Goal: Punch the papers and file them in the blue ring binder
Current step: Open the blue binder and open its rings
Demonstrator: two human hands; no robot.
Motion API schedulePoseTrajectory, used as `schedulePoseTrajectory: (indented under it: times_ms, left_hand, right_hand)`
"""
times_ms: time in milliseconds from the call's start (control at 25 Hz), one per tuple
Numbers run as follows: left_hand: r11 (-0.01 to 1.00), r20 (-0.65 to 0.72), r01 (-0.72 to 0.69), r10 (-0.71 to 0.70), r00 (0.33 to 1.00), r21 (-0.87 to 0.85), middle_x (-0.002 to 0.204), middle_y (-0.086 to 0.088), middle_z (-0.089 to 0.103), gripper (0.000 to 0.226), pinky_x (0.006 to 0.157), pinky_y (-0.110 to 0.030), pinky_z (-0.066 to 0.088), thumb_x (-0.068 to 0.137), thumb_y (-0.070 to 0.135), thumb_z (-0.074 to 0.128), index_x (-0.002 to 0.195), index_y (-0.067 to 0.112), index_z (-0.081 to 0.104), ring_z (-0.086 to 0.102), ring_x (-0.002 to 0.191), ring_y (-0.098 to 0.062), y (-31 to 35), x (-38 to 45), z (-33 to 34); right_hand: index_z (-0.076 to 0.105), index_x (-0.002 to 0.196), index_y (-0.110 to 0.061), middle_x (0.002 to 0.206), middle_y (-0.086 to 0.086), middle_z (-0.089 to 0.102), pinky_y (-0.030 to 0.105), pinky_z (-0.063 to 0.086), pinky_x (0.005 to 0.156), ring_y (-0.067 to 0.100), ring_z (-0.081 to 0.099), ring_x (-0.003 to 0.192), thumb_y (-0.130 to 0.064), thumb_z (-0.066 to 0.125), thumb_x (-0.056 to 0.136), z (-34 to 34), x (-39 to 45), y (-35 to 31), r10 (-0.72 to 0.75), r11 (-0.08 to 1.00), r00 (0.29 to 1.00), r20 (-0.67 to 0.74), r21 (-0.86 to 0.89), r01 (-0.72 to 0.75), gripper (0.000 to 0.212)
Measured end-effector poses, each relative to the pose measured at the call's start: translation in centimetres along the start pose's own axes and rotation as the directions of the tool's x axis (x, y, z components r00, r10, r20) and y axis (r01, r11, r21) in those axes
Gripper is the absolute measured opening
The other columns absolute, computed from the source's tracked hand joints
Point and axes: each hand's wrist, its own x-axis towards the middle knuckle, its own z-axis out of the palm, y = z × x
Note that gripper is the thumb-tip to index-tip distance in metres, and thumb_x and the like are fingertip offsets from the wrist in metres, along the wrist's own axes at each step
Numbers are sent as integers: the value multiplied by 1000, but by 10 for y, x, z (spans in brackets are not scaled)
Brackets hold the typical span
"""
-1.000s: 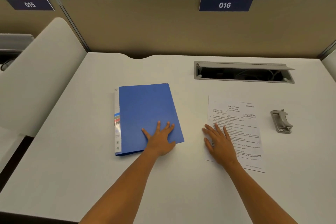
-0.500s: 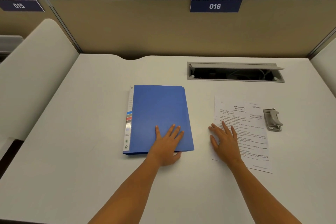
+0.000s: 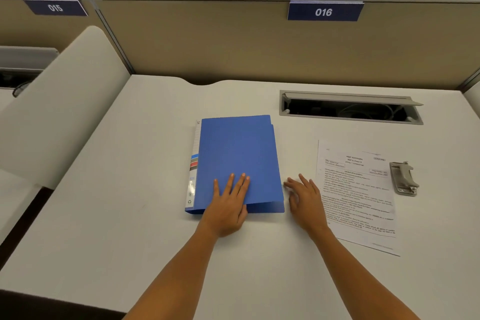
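Note:
The blue ring binder (image 3: 237, 153) lies on the white desk, spine to the left. Its front cover is lifted a little at the near right corner. My left hand (image 3: 228, 202) rests flat on the cover's near edge with its fingers spread, thumb at the cover's underside edge. My right hand (image 3: 305, 199) lies just right of the binder, fingers straight and reaching to the cover's right edge. The printed papers (image 3: 361, 189) lie to the right, partly under my right wrist. A grey metal hole punch (image 3: 404, 178) sits at their right edge.
An open cable tray (image 3: 350, 108) is set into the desk behind the papers. A beige partition with the label 016 (image 3: 324, 11) closes the back. A white side panel (image 3: 59, 106) stands on the left.
My right hand has slid left off the papers to the binder's right edge. The binder's front cover has lifted slightly at the near corner. The view has shifted a little.

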Motion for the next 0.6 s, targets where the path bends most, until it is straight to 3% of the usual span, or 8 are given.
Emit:
schedulePoseTrajectory:
  times_ms: [160,320,400,520,600]
  left_hand:
    - [964,-228,68,-129,965,-259,158,-4,28,58,117,-53,21,102,43,15,152,13,21,21,147,-25,-7,-7,-10]
    - [873,-362,91,-291,886,-480,156,3,31,54,119,-43,23,102,39,27,151,15,26,24,147,-19,-13,-15,-21]
    - [819,-403,112,-390,828,-563,154,3,35,50,116,-40,31,102,30,35,149,15,31,32,144,-20,-15,-20,-26]
    - [705,-394,188,-575,717,-684,145,1,50,45,99,-33,51,102,26,37,146,17,38,52,128,-19,-24,-31,-37]
    - [644,-387,224,-663,641,-732,122,0,64,43,75,-21,56,101,33,31,140,17,43,65,97,-19,-32,-38,-45]
  right_hand:
    - [59,126,-22,135,-3,57,40,27,117,26,42,136,-20,43,100,14,2,-24,-34,995,996,83,94,26,31]
    - [46,141,-23,149,-6,41,33,18,117,21,30,143,-28,46,100,28,4,-55,-185,983,944,272,53,178,41]
    - [35,148,-24,155,-8,30,32,15,119,19,20,147,-34,43,100,36,1,-62,-176,984,924,340,40,172,49]
    - [30,149,-25,157,-11,25,32,22,117,15,15,148,-40,40,101,40,-2,-65,-114,993,932,345,63,98,52]
    - [32,149,-26,156,-12,27,32,29,114,13,17,147,-43,38,100,40,-4,-68,-84,996,940,331,57,69,52]
